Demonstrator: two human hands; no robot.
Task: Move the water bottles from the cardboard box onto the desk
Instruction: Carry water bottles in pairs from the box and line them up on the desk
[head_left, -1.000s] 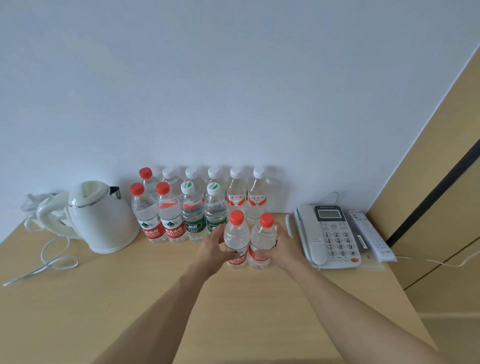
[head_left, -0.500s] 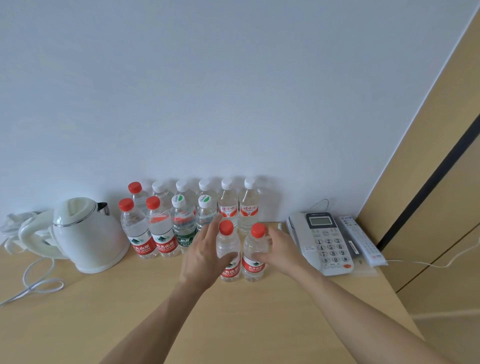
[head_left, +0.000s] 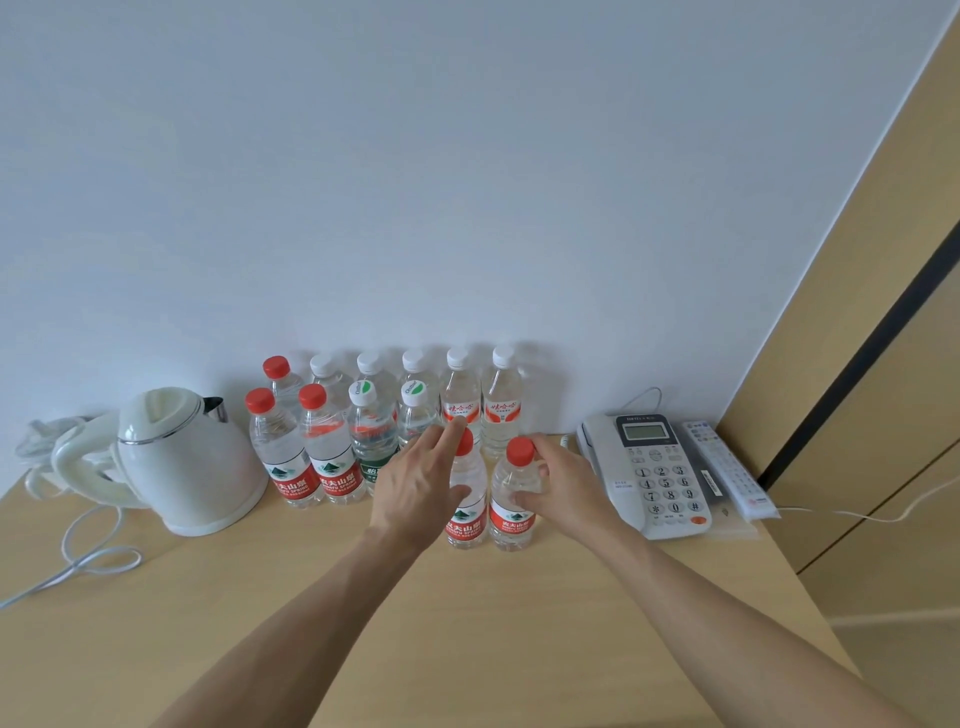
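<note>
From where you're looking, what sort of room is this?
Probably a hotel room: the wooden desk holds an electric kettle, a corded telephone and rows of water bottles.

Left grip (head_left: 415, 488) loosened, right grip (head_left: 558, 483) curled

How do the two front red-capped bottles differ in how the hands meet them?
The left front bottle has the left hand across it with fingers straight; its cap is half hidden. The right front bottle is gripped by the right hand with curled fingers, cap fully visible. Both stand upright on the desk.
</note>
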